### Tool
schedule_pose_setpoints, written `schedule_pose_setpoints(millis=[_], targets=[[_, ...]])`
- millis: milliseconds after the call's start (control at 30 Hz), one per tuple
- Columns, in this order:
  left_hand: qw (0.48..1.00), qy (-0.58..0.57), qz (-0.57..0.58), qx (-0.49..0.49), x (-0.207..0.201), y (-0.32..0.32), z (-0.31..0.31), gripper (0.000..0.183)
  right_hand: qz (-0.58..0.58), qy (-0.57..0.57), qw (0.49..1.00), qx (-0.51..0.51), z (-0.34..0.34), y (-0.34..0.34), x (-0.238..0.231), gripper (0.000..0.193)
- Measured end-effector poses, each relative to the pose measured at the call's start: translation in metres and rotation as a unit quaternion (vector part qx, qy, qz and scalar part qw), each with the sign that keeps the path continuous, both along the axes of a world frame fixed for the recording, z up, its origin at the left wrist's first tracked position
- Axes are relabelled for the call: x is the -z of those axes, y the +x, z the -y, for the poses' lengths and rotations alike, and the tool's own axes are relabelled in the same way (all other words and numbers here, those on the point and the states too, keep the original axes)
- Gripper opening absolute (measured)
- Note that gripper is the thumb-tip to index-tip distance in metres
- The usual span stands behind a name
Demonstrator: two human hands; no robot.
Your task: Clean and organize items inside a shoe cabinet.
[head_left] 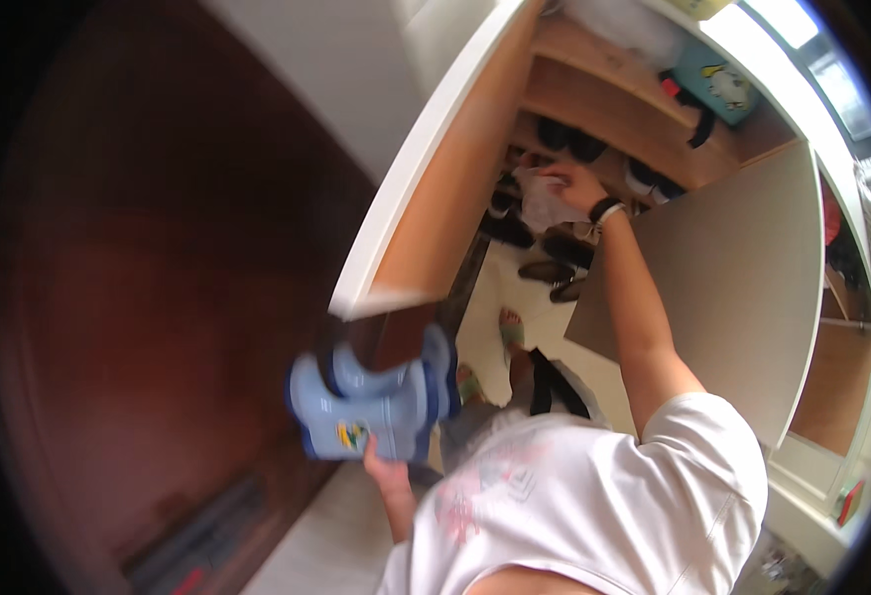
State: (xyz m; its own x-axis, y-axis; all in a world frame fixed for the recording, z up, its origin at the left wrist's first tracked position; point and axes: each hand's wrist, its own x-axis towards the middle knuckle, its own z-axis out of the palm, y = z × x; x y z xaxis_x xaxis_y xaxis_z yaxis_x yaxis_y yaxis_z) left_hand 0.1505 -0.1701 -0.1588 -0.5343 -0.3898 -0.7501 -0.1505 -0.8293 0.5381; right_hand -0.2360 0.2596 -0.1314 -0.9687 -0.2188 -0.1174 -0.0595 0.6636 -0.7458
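Note:
My left hand [388, 472] is closed on a pair of light blue rain boots [388, 416] with darker blue edges and a small yellow-green picture. The boots are tilted, slightly blurred, and held low beside the cabinet's side panel. My right arm reaches into the open shoe cabinet [604, 81]. There, my right hand [578, 186] grips a crumpled white cloth or tissue [547, 205] in front of a shelf of dark shoes [569, 139]. Its fingertips are partly hidden by the white piece.
A pale cabinet door [713, 268] stands open to the right of my right arm. More dark shoes [547, 271] lie on the floor below the shelves. A teal box [715, 81] sits on an upper shelf. At the left is a dark reddish-brown door [158, 297].

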Motion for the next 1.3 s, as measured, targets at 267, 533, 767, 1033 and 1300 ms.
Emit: schedule_pose_setpoints(millis=[267, 533, 767, 1033, 1300], targets=[[0.995, 0.025, -0.077, 0.06, 0.014, -0.001, 0.017, 0.044, 0.12, -0.054, 0.979, -0.157, 0.058, 0.159, 0.053, 0.036], [0.943, 0.153, -0.252, 0.155, 0.018, -0.007, 0.026, 0.054, 0.268, -0.333, 0.903, -0.031, 0.099, 0.23, 0.01, 0.049], [0.901, 0.184, -0.296, 0.26, 0.038, -0.013, 0.058, 0.055, -0.07, 0.058, 0.976, -0.196, 0.14, 0.217, -0.081, 0.058], [0.862, 0.122, -0.294, 0.394, -0.023, -0.023, 0.073, 0.047, 0.041, 0.03, 0.957, -0.287, 0.253, 0.269, -0.079, 0.066], [0.801, 0.01, -0.267, 0.535, -0.093, -0.017, 0.094, 0.042, -0.015, -0.081, 0.996, -0.035, 0.263, 0.35, -0.044, 0.052]])
